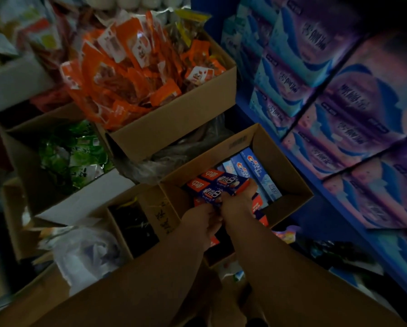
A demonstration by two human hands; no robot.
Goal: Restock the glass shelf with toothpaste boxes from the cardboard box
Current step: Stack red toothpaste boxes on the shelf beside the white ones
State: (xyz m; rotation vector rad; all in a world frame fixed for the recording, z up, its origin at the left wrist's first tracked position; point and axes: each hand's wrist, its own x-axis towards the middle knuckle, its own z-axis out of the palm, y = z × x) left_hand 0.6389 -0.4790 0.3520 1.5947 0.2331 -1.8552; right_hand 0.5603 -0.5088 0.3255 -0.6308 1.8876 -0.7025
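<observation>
Open cardboard box: light-blue toothpaste boxes along its far side. Over its near side, left hand and right hand together grip dark-blue toothpaste boxes. Beyond it, carton of orange snack packets.

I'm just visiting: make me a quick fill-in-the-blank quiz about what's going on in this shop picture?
1. Both hands grip dark blue and red toothpaste boxes over the open ___ box.
2. The light blue toothpaste boxes lie ___ that box.
3. The carton above it holds ___ snack packets.

Missing words: cardboard; inside; orange
</observation>
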